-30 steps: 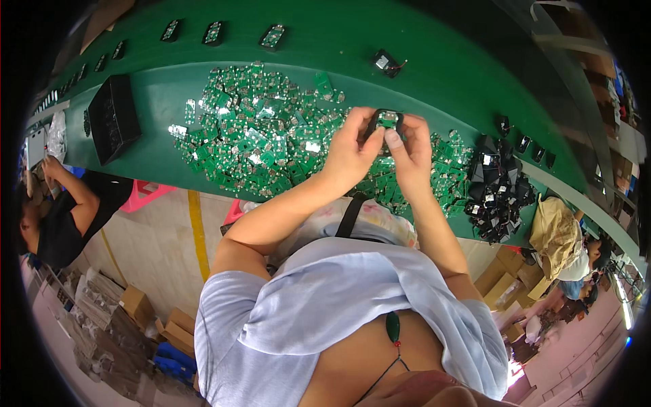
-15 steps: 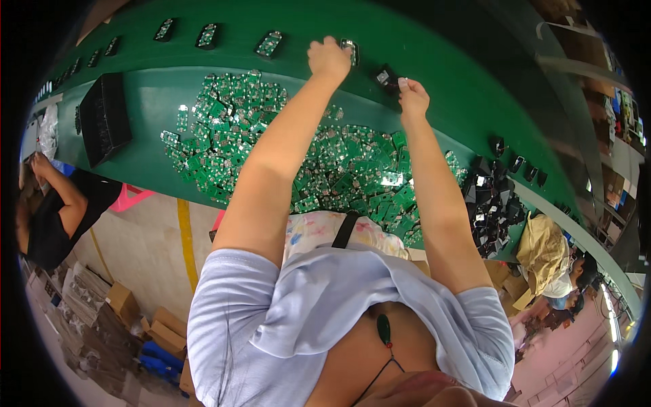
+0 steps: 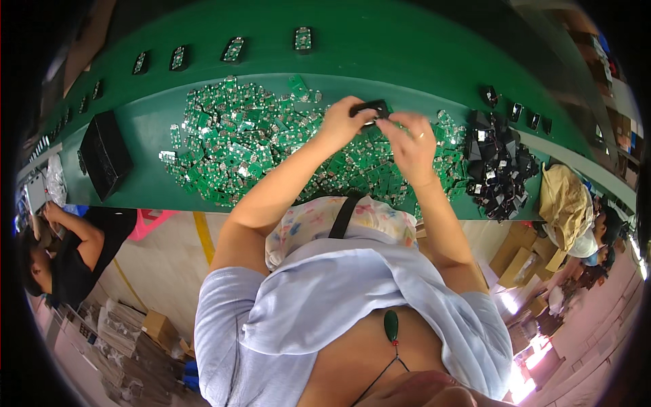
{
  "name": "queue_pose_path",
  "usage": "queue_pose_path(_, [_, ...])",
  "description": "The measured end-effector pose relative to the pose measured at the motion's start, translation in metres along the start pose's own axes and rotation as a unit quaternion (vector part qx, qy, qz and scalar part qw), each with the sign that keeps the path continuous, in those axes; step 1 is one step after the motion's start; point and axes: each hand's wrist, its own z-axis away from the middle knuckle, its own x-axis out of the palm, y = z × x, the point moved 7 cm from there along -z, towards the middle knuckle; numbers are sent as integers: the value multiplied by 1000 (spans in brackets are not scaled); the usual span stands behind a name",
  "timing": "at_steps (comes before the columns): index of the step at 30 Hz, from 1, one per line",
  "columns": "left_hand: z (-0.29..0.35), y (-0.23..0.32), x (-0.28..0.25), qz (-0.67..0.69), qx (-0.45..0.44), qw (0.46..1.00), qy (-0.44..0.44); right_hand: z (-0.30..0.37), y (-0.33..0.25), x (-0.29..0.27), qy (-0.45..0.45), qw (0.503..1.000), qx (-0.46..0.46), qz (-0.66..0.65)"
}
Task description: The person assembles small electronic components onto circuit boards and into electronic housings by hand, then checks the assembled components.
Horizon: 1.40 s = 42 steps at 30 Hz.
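The left hand [image 3: 341,122], fingers curled, pinches a small, black, plastic-looking casing [image 3: 378,107] near the heap of flat green circuit boards [image 3: 291,129]; the right hand [image 3: 411,141], half open, meets its edge (blur hides any grip). A loose pinch could drop it among them.

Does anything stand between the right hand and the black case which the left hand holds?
Nothing visible does. The right hand is close beside the black case; blur hides whether they touch. The green circuit boards lie on the table, not between.
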Motion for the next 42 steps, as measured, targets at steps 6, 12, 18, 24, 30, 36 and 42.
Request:
queue_pose_path(6, [24, -13, -27, 62, -28, 990, 126, 78, 66, 36, -146, 922, 347, 86])
queue_pose_path(12, [57, 10, -5, 134, -43, 987, 82, 84, 72, 57, -191, 919, 315, 142])
queue_pose_path(18, [82, 21, 9, 142, 31, 988, 60, 85, 73, 24, -64, 940, 335, 26])
queue_pose_path(24, [106, 36, 4, -40, 131, 980, 142, 71, 9, -24, 75, 683, 459, -563])
queue_pose_path(30, [118, 51, 18, -45, 150, 979, 131, 65, -24, -46, 104, 685, 430, -579])
queue_pose_path(36, [125, 56, 28, -21, 162, 980, 117, 71, -26, -55, 120, 705, 427, -554])
queue_pose_path(42, [125, 57, 32, -8, 157, 982, 104, 81, -23, -53, 117, 716, 435, -534])
